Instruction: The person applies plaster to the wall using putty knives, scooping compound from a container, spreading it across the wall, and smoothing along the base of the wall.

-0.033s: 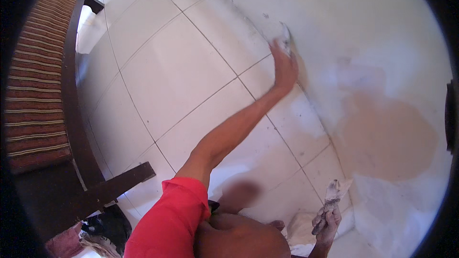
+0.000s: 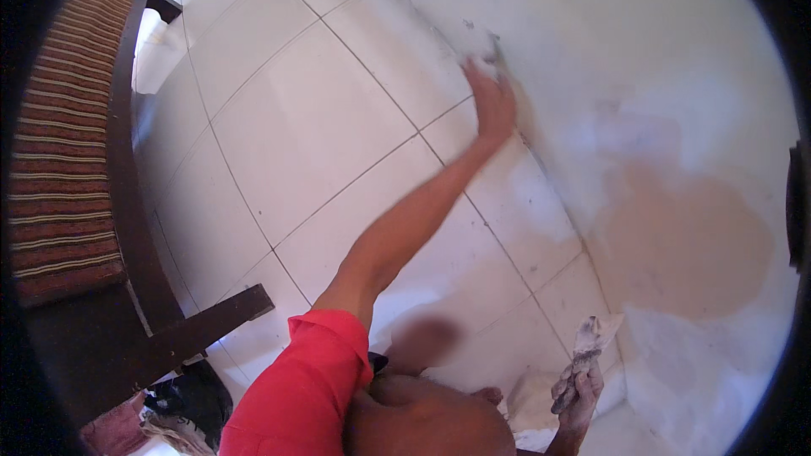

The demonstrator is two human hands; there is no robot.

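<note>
My left hand (image 2: pixel 494 101) reaches far out to the foot of the pale wall (image 2: pixel 574 59). Its fingers are closed around a small white-and-grey thing (image 2: pixel 483 54), too blurred to name, at the join of wall and floor. Down at the lower right, my right hand (image 2: pixel 581 395) is wrapped around a putty-smeared flat tool (image 2: pixel 589 338), which looks like a scraper. Its tip points up beside the wall, and dried white stuff coats the hand's fingers. My bent knee (image 2: pixel 427 418) shows between the two arms.
White floor tiles (image 2: pixel 312 127) run along the wall. A dark wooden bench frame (image 2: pixel 131 160) with a striped cushion (image 2: pixel 68 160) stands at left, its leg (image 2: pixel 245 308) jutting toward me. A dark bag (image 2: pixel 198 405) lies below it. The wall bears a brownish patch (image 2: pixel 684 245).
My left hand has shifted slightly left and farther away along the foot of the wall, with the white-and-grey thing. The right hand stays nearly still.
</note>
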